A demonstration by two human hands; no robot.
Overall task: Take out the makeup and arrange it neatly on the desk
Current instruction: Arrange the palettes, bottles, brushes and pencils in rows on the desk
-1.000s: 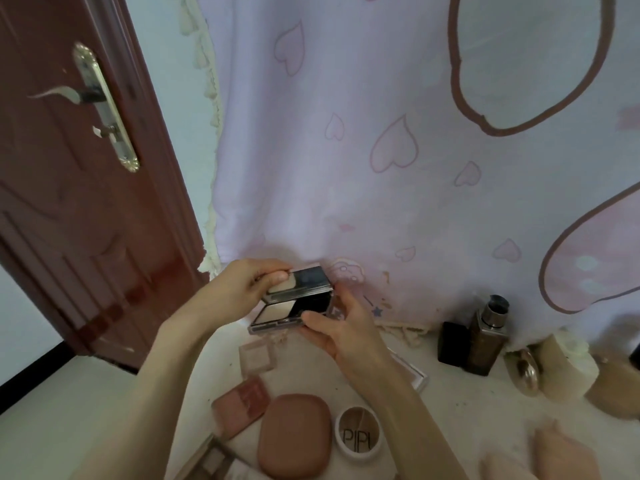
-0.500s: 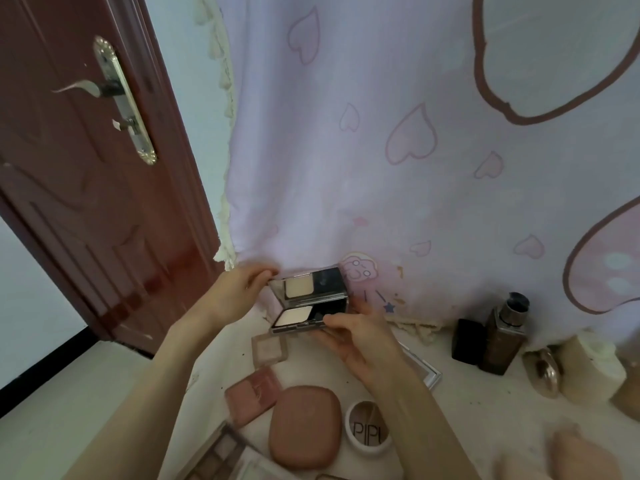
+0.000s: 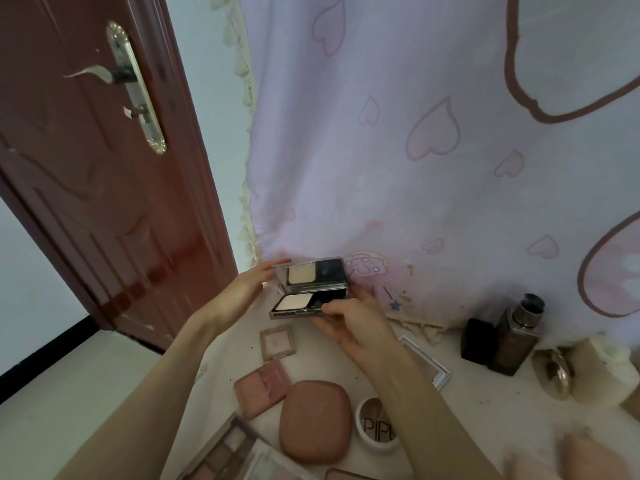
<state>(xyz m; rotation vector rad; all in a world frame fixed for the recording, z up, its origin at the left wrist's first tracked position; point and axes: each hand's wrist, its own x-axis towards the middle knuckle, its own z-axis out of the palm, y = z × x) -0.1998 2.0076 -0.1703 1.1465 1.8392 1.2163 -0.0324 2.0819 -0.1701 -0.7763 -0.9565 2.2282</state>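
Observation:
An open powder compact (image 3: 311, 289) with a mirror lid is held above the back of the desk (image 3: 485, 410). My right hand (image 3: 349, 317) grips its base from the right and below. My left hand (image 3: 249, 285) holds the left edge of the raised lid with its fingertips. Laid out on the desk below are a small square blush (image 3: 278, 342), a pink blush palette (image 3: 262, 384), a rounded terracotta case (image 3: 316, 420), a round white jar (image 3: 377, 426) marked PIPL, an eyeshadow palette (image 3: 225, 452) and a clear-framed palette (image 3: 427, 362).
A dark foundation bottle (image 3: 516, 337) and a black cap (image 3: 477, 341) stand at the back right, beside a metallic oval compact (image 3: 552, 374) and a cream jar (image 3: 602, 368). A heart-print curtain (image 3: 415, 150) hangs behind. A brown door (image 3: 86, 168) is at the left.
The compact's lid has swung open from nearly closed to upright, and the compact has moved slightly toward the curtain. My left hand slid from the lid's top to its left edge.

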